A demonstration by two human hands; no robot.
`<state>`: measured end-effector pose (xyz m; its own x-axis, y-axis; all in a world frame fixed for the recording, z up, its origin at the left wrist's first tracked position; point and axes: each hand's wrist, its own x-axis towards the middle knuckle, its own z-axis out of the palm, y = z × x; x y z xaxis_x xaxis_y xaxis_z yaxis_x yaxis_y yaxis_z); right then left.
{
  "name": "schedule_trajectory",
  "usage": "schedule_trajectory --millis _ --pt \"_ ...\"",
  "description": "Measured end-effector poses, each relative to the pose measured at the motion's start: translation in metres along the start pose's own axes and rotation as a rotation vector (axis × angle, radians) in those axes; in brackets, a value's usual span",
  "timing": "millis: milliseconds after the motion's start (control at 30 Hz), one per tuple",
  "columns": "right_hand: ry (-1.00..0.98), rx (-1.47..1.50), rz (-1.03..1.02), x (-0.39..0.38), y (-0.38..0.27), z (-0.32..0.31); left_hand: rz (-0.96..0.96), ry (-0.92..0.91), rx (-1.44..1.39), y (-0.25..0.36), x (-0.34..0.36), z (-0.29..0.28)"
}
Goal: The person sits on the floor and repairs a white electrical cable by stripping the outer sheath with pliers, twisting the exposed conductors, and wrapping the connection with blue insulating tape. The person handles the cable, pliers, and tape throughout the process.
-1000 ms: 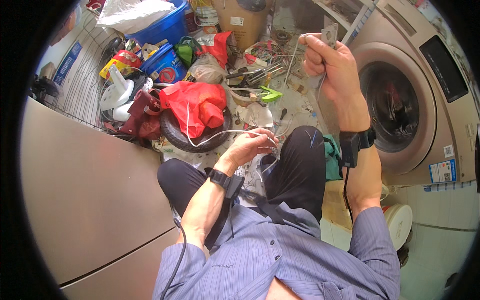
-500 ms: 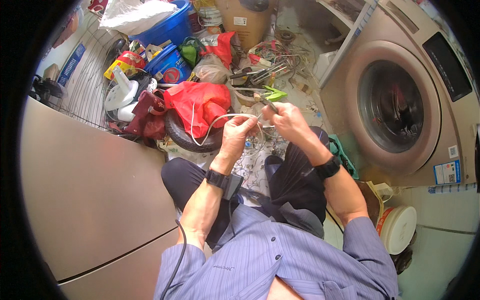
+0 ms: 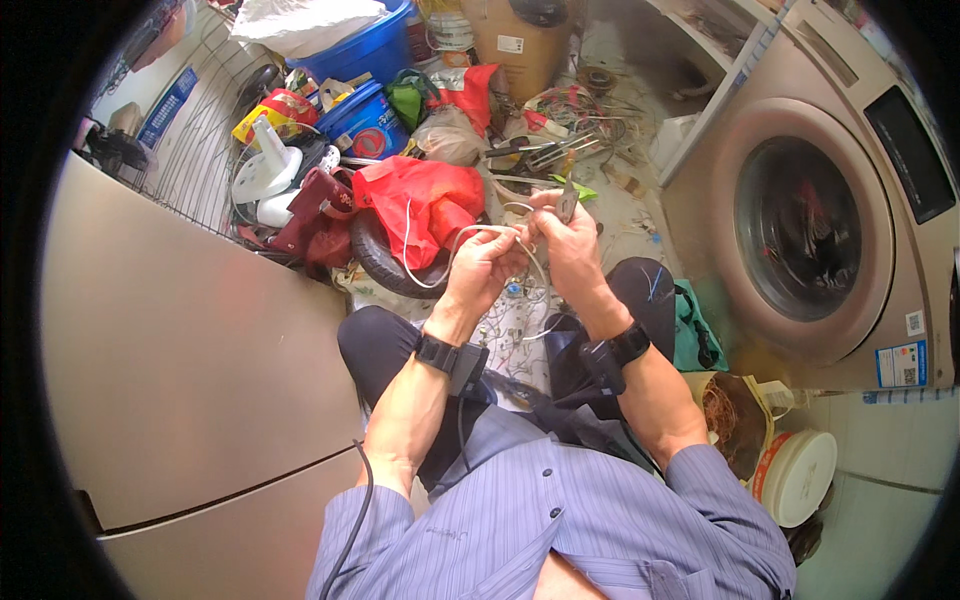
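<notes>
A thin white cable [image 3: 468,231] is pinched between the thumb and fingers of my left hand [image 3: 485,265]. Part of it loops over a red plastic bag [image 3: 425,195] at left, and another stretch hangs between my knees. My right hand [image 3: 572,250] is closed around a small grey flat tool [image 3: 567,203], whose exact kind I cannot make out. The fingertips of both hands meet at the cable, hiding the spot where the tool and cable come together. Under the red bag lies a black tyre [image 3: 385,262].
Cable scraps litter the floor [image 3: 500,335] between my legs. Beyond are blue tubs [image 3: 362,122], bags and a heap of wires and tools [image 3: 550,150]. A refrigerator [image 3: 200,350] stands at left, a washing machine [image 3: 690,220] at right. A lidded white bucket [image 3: 805,480] sits at lower right.
My right hand has come down and closer to my left hand, with the tool now pointing upward. The view has shifted slightly, and my left hand keeps its grip on the cable.
</notes>
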<state>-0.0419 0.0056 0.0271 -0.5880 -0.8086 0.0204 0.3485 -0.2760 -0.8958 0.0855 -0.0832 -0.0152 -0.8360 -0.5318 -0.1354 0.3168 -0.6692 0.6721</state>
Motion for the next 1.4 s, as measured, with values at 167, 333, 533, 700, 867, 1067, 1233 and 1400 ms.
schedule_trajectory --millis 167,333,533,700,867,1067,1233,1400 --pt "-0.034 -0.115 -0.127 -0.018 -0.006 0.006 0.029 0.176 0.103 -0.005 0.032 -0.027" --pt "-0.074 -0.072 -0.17 -0.053 -0.053 -0.016 0.084 0.459 0.184 0.04 0.061 -0.105" --pt "0.134 -0.057 -0.136 -0.088 -0.14 -0.076 0.184 0.85 0.34 0.12 0.058 -0.195" --pt "0.228 0.011 -0.275 -0.112 -0.212 -0.123 0.261 1.098 0.351 0.159 0.03 -0.235" --pt "0.213 -0.024 -0.43 -0.138 -0.26 -0.155 0.33 1.123 0.21 0.175 0.027 -0.26" --pt "0.308 -0.066 -0.461 -0.139 -0.274 -0.18 0.318 1.121 0.171 0.174 0.036 -0.284" --pt "0.554 -0.13 -0.456 -0.14 -0.274 -0.205 0.411 1.189 0.135 0.184 0.028 -0.306" --pt "0.438 -0.163 -0.5 -0.154 -0.286 -0.227 0.337 1.181 0.4 0.193 0.021 -0.315"
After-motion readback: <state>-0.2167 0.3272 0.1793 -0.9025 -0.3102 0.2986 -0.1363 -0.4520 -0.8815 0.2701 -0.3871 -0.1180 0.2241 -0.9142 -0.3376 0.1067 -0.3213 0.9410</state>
